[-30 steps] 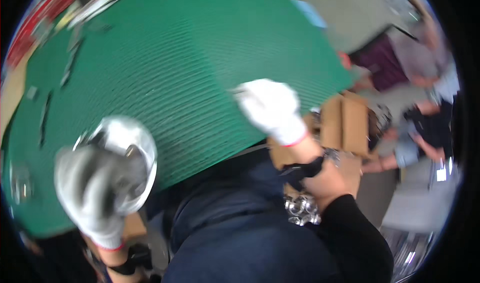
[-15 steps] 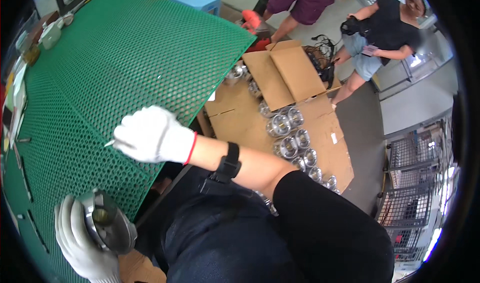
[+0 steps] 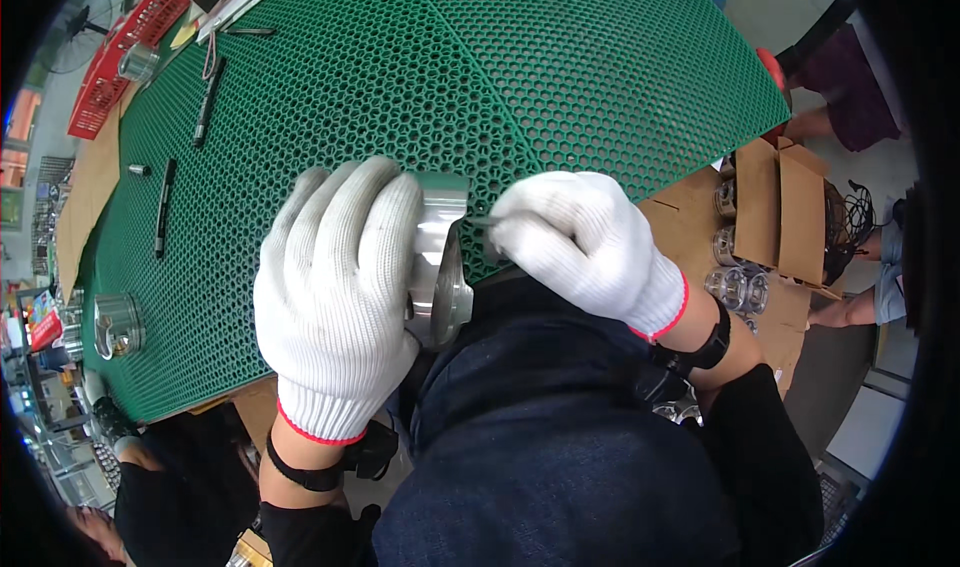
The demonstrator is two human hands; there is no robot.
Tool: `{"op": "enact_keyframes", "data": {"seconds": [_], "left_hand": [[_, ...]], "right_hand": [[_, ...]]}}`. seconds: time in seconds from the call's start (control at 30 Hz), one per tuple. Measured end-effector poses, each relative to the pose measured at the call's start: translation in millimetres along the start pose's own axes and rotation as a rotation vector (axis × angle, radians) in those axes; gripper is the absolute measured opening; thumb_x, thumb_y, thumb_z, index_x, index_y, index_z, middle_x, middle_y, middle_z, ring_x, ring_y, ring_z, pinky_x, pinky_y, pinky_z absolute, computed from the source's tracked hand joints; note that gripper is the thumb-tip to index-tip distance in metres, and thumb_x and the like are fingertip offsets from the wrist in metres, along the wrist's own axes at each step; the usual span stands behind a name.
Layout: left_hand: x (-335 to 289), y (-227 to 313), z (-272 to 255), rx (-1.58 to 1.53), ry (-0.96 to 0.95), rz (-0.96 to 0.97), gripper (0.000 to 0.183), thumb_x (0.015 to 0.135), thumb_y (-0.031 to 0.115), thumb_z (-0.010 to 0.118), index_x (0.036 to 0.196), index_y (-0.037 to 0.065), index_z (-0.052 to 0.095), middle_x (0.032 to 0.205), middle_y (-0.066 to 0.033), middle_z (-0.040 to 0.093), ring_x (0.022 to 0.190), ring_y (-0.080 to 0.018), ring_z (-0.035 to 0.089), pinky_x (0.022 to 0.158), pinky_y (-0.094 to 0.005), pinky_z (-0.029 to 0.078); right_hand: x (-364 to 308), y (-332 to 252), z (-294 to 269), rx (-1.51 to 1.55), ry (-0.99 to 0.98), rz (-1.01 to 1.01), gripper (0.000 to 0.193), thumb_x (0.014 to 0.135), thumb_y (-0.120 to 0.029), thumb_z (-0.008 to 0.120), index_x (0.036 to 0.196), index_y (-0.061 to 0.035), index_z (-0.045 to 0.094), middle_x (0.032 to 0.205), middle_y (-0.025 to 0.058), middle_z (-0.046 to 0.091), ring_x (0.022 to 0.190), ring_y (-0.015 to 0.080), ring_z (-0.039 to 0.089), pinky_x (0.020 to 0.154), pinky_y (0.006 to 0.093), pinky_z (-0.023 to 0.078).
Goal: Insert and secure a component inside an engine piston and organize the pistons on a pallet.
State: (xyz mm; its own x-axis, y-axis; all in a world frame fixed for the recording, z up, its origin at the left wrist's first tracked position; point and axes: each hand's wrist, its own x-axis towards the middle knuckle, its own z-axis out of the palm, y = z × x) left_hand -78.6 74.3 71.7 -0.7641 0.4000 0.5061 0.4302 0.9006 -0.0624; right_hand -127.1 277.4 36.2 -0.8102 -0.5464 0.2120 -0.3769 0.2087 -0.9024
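Observation:
Both of my hands wear white knit gloves with red cuffs. My left hand [image 3: 338,267] is wrapped round a shiny metal piston [image 3: 437,252], holding it on its side by the near edge of the green honeycomb mat [image 3: 590,97]. At the piston's right side, my right hand [image 3: 585,247] is closed in a pinch. A thin, pale metal piece [image 3: 482,221] sticks out from its fingertips toward the piston's open end. Most of that piece is hidden in the glove, and I cannot tell whether it touches the piston.
A second piston [image 3: 118,325] stands at the mat's left edge. Two dark pens [image 3: 163,209] and a red basket [image 3: 130,62] lie farther off. Right of the mat are an open cardboard box [image 3: 780,212] and several pistons [image 3: 737,287]. A person [image 3: 185,487] is at lower left.
My view has swung left. My hands, wide apart before, are now close together, with the piston between them. The right hand's thin piece has come to the piston's open end.

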Motion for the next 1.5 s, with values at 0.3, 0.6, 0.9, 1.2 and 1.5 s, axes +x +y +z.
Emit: {"op": "enact_keyframes", "data": {"seconds": [0.3, 0.6, 0.9, 1.2, 1.5], "left_hand": [[42, -20, 4, -0.128, -0.231, -0.070, 0.030, 0.078, 0.016, 0.063, 0.107, 0.007, 0.061, 0.108, -0.0141, 0.066, 0.099, -0.0380, 0.061, 0.087, -0.0433, 0.049], [96, -44, 27, -0.055, -0.565, -0.041, 0.027, 0.082, 0.010, 0.060, 0.108, 0.005, 0.066, 0.094, -0.0184, 0.068, 0.094, -0.0374, 0.065, 0.082, -0.0416, 0.053], [-14, -100, 29, -1.198, 0.084, -0.640, 0.052, 0.096, 0.024, 0.049, 0.139, -0.004, 0.041, 0.127, -0.0226, 0.058, 0.111, -0.0301, 0.063, 0.096, -0.0354, 0.054], [-103, -91, 41, -0.790, 0.217, -0.619, 0.101, 0.075, 0.029, 0.079, 0.152, 0.001, 0.019, 0.143, -0.0223, 0.041, 0.130, -0.0324, 0.047, 0.105, -0.0422, 0.044], [-103, -97, 32, -0.815, 0.106, -0.723, 0.075, 0.078, 0.016, 0.077, 0.142, 0.000, 0.041, 0.136, -0.0147, 0.051, 0.123, -0.0278, 0.052, 0.105, -0.0380, 0.042]], "right_hand": [[18, 2, 12, -0.271, 0.059, -0.248, 0.023, 0.083, -0.027, 0.069, 0.072, -0.0077, 0.062, 0.062, 0.0104, 0.057, 0.056, 0.0263, 0.062, 0.052, 0.0371, 0.050], [13, -1, -2, -0.798, -0.175, -0.496, 0.024, 0.084, -0.032, 0.066, 0.072, -0.0125, 0.061, 0.060, 0.0030, 0.056, 0.051, 0.0220, 0.059, 0.048, 0.0365, 0.048], [-16, 26, -30, -0.438, -0.074, -0.035, 0.029, 0.090, -0.035, 0.058, 0.078, -0.0097, 0.066, 0.070, 0.0089, 0.064, 0.066, 0.0283, 0.066, 0.062, 0.0392, 0.053], [15, 15, -11, -0.213, -0.150, 0.061, 0.029, 0.092, -0.035, 0.057, 0.089, -0.0087, 0.070, 0.077, 0.0112, 0.067, 0.076, 0.0292, 0.068, 0.069, 0.0386, 0.053], [-20, 24, -20, 0.003, -0.208, 0.102, 0.025, 0.093, -0.023, 0.053, 0.096, -0.0035, 0.069, 0.084, 0.0108, 0.069, 0.071, 0.0211, 0.066, 0.070, 0.0328, 0.053]]}}
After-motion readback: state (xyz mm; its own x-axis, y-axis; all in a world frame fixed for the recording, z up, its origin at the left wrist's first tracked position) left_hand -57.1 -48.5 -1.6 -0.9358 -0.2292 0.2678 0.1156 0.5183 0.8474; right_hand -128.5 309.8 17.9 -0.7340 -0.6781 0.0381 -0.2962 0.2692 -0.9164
